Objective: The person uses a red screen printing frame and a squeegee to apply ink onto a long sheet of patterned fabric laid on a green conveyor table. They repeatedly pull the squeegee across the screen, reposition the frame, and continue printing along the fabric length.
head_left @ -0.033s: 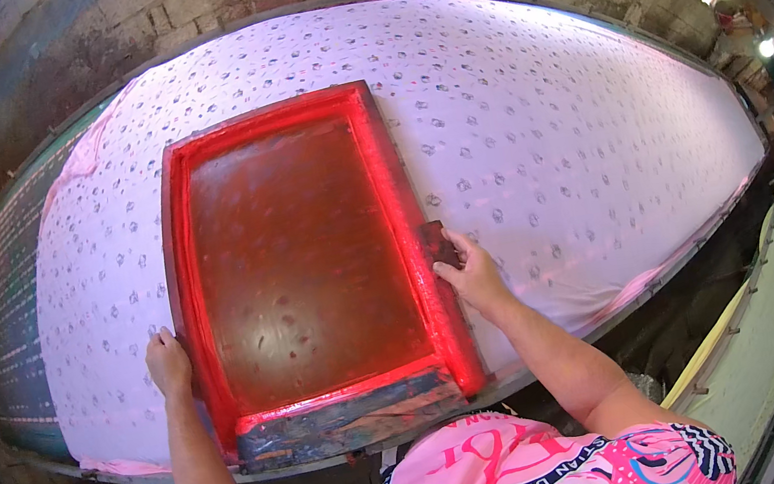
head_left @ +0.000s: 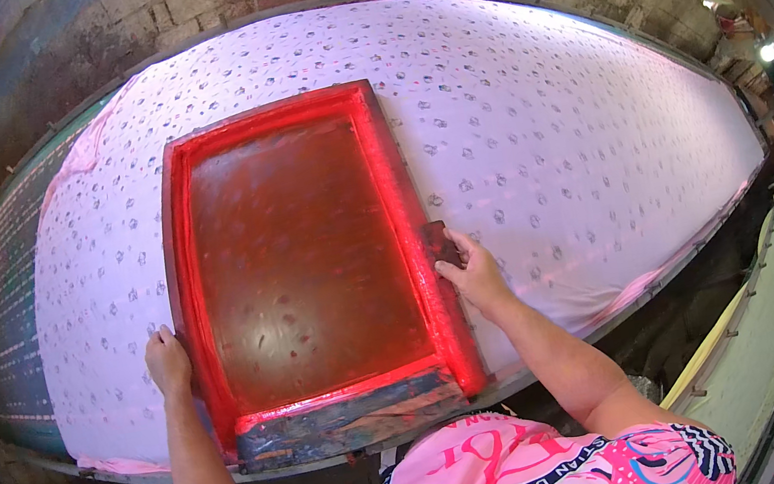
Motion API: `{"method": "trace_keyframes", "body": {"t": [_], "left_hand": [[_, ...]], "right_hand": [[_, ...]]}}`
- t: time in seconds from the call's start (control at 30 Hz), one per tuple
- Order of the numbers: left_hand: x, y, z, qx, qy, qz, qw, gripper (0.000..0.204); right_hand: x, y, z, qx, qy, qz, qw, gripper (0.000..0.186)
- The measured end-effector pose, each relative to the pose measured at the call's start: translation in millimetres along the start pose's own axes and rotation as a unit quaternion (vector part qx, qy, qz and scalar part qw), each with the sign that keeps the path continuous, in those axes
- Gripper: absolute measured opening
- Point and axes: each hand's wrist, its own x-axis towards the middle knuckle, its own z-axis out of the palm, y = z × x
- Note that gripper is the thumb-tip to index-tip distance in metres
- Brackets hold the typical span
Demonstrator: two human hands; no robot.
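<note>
A screen printing frame (head_left: 306, 245) with bright red edges and a brown, glossy mesh lies on pale pink printed fabric (head_left: 529, 118). My right hand (head_left: 475, 274) is closed round a dark block handle (head_left: 438, 242) on the frame's right side, thumb and fingers pinching it. At the left side, my left hand (head_left: 168, 363) is closed against the frame's edge; its fingers are curled and the exact spot they grip is hidden. Dark tape-like covering (head_left: 349, 420) runs along the near end of the frame.
The fabric covers a long table, with a dark green strip (head_left: 15, 291) showing at the left end. A block wall (head_left: 197, 3) rises behind. To the right stands another long, pale surface (head_left: 748, 316). Hanging lights (head_left: 768, 52) and clutter line the far right.
</note>
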Motion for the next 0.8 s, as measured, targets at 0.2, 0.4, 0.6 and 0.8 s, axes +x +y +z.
{"method": "trace_keyframes", "body": {"t": [0.2,0.4,0.6,0.8], "left_hand": [[13,-24,9,-0.049,-0.013,0.005,0.999,0.052],[17,-26,6,-0.060,-0.023,-0.016,0.998,0.051],[16,-14,7,-0.051,0.001,0.017,0.999,0.051],[15,-18,9,-0.064,-0.002,0.017,0.998,0.053]], "right_hand": [[1,-17,10,0.037,0.009,0.034,0.999,0.069],[-18,-52,31,-0.296,0.030,-0.239,0.924,0.065],[-129,-69,106,-0.223,-0.439,-0.432,0.756,0.059],[-150,-67,133,-0.346,-0.377,-0.457,0.728,0.049]]}}
